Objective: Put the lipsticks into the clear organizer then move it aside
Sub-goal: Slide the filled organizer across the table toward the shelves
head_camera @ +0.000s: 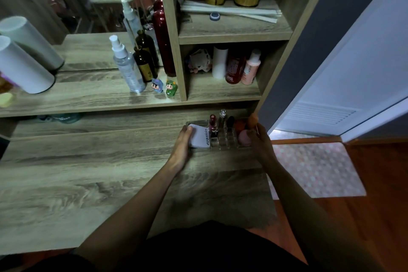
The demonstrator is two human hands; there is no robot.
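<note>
The clear organizer (223, 142) sits at the back right of the wooden desk, against the low shelf. Upright in its slots are a dark red lipstick (212, 123), a clear-capped lipstick (222, 118) and a black one (230, 122). A white compact (199, 137) lies in its left part, and makeup sponges (244, 137) fill its right part. My left hand (182, 142) grips the organizer's left end, fingers over the compact. My right hand (260, 141) holds its right end beside the sponges.
Above the organizer, a shelf unit (183, 86) holds spray bottles (127, 66), dark bottles, two small figurines (164, 87) and toiletry bottles. White cylinders (24, 66) stand at left. A door (353, 73) and floor mat (318, 168) are at right.
</note>
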